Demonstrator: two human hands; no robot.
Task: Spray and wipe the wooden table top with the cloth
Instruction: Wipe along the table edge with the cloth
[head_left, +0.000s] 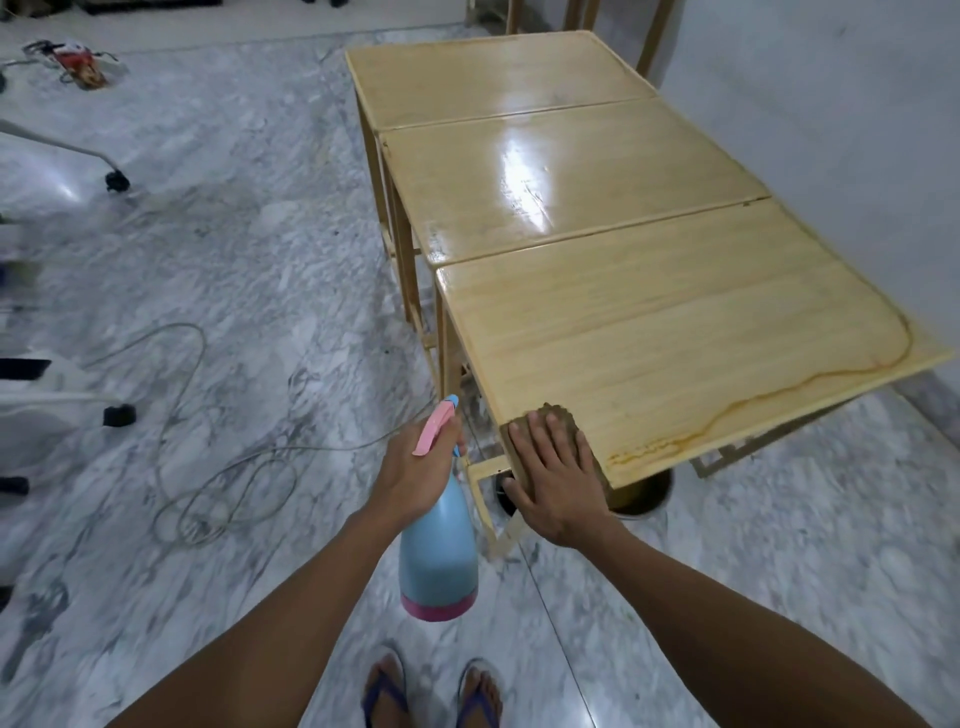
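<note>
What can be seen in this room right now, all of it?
Wooden table: one, pale yellow, three panels, right of centre.
Stain line: one, amber, near panel's edge.
Cloth: one, brown, table's near corner, under right hand.
Spray bottle: one, blue, pink trigger and base, in left hand.
Cable: one, grey, looped on marble floor.
Sandals: two, blue, on feet.
Left hand: grips bottle.
Right hand: flat on cloth.
</note>
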